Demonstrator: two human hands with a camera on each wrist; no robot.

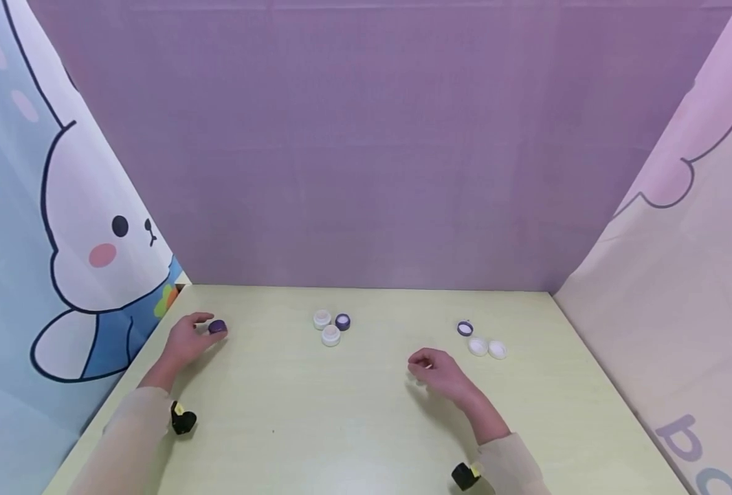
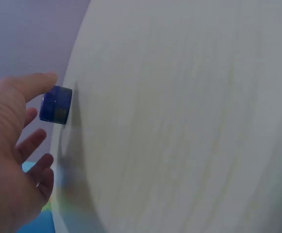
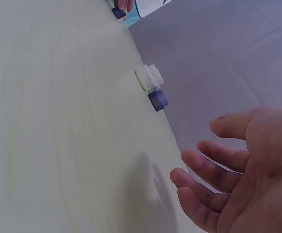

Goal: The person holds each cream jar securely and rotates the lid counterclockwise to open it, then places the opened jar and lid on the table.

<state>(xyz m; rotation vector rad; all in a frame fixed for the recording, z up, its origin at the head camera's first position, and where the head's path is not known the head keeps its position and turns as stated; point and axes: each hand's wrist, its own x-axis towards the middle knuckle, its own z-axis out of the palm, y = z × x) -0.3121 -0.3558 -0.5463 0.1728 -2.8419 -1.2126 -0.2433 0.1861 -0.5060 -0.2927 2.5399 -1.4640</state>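
Observation:
My left hand is around a small dark purple jar at the far left of the table. Its thumb is touching or very close to the jar's side, while the other fingers stay spread and loosely bent. The left wrist view shows the jar just past the thumb tip, and the index fingertip looks apart from it. Over the table right of centre, my right hand hovers with relaxed, slightly bent fingers and holds nothing. In the right wrist view, its fingers are apart from every object.
Two white jars and a purple one stand clustered at the back middle. Farther right lie a purple ring-edged lid and two white lids. Cloth walls enclose the table at the back and sides.

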